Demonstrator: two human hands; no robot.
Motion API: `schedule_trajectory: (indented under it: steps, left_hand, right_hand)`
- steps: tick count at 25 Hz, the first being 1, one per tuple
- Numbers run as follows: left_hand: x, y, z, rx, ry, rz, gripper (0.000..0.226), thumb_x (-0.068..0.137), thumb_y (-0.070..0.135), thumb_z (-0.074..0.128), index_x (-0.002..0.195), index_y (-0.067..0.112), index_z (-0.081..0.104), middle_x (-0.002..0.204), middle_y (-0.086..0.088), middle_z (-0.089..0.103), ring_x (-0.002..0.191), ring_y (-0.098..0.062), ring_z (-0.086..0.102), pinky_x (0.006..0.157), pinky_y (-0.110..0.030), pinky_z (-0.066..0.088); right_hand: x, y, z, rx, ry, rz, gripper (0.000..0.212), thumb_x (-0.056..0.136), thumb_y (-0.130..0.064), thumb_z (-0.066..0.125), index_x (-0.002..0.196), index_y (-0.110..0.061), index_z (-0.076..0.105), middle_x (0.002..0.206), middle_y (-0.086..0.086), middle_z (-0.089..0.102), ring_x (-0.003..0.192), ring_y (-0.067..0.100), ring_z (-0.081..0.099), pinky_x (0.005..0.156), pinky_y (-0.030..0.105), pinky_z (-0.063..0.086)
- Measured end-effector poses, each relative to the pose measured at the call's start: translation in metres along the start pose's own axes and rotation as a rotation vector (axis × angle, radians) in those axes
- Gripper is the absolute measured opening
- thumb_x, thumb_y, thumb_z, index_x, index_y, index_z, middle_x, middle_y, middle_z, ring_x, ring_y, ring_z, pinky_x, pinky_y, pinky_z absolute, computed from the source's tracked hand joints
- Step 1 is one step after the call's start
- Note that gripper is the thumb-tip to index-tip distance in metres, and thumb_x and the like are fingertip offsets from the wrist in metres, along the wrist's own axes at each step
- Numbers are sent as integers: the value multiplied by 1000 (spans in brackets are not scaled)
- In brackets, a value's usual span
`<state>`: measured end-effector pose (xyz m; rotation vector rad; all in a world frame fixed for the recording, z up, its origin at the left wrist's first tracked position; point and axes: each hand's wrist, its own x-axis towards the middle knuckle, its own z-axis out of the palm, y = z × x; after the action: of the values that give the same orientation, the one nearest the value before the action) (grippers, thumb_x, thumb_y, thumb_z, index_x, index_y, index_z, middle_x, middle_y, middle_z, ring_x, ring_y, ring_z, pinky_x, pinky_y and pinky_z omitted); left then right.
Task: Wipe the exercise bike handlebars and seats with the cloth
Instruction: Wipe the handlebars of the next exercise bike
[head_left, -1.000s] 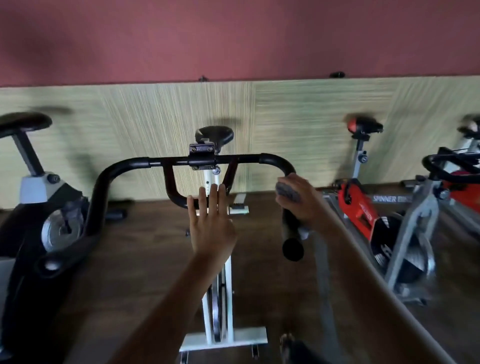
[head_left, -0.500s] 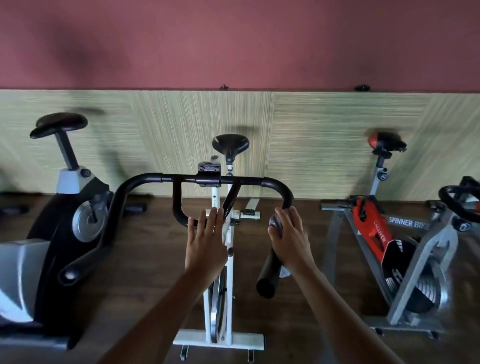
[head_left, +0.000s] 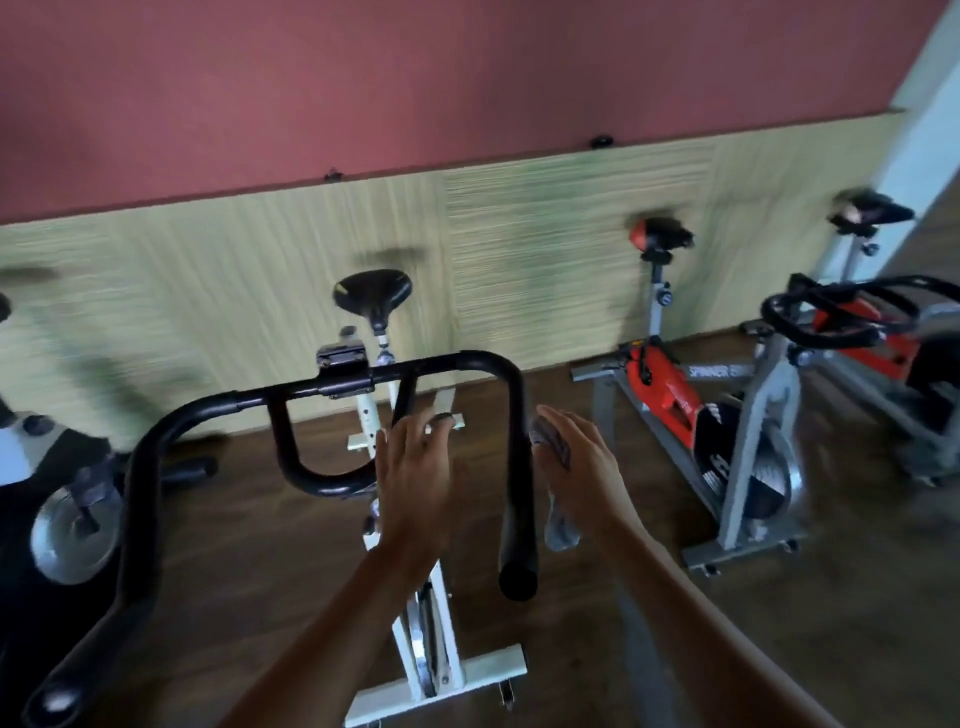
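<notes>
Scanning from the frame's left: a black bike (head_left: 72, 525) sat at the left edge. The black handlebars (head_left: 441, 364) crossed the centre, with the white bike's black seat (head_left: 372, 291) behind them at upper centre. Your left hand (head_left: 415, 483) lay over the inner loop's right side, fingers extended, gripping nothing. Your right hand (head_left: 589, 467) held the grey cloth (head_left: 556, 452) under its fingers, just right of the handlebars' right arm; contact with the bar could not be told. A red bike (head_left: 670, 395) stood at right.
</notes>
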<state>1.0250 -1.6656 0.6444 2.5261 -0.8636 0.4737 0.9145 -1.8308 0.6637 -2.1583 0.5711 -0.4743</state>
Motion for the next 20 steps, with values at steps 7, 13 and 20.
schedule_trajectory:
  steps: [7, 13, 20]
  left_hand:
    - [76, 125, 13, -234, -141, 384, 27, 80, 22, 67, 106, 17, 73, 113, -1, 68, 104, -31, 62, 96, -44, 50]
    - [144, 255, 82, -234, -207, 586, 32, 77, 16, 79, 109, 16, 74, 110, -1, 70, 102, -29, 64, 91, -40, 50]
    - [214, 347, 166, -329, -338, 602, 33, 77, 13, 82, 109, 16, 73, 110, 1, 71, 102, -25, 65, 92, -39, 51]
  right_hand:
    - [-11, 56, -106, -13, 230, 23, 42, 98, -17, 63, 139, -22, 58, 128, -28, 47, 110, -33, 36, 90, -7, 23]
    - [26, 147, -211, -123, 373, 23, 40, 98, -17, 63, 138, -19, 60, 133, -19, 47, 124, -5, 45, 102, 3, 30]
    - [108, 215, -285, -283, 384, -2, 53, 99, -49, 35, 135, -22, 62, 142, -3, 54, 131, 11, 44, 109, 22, 34]
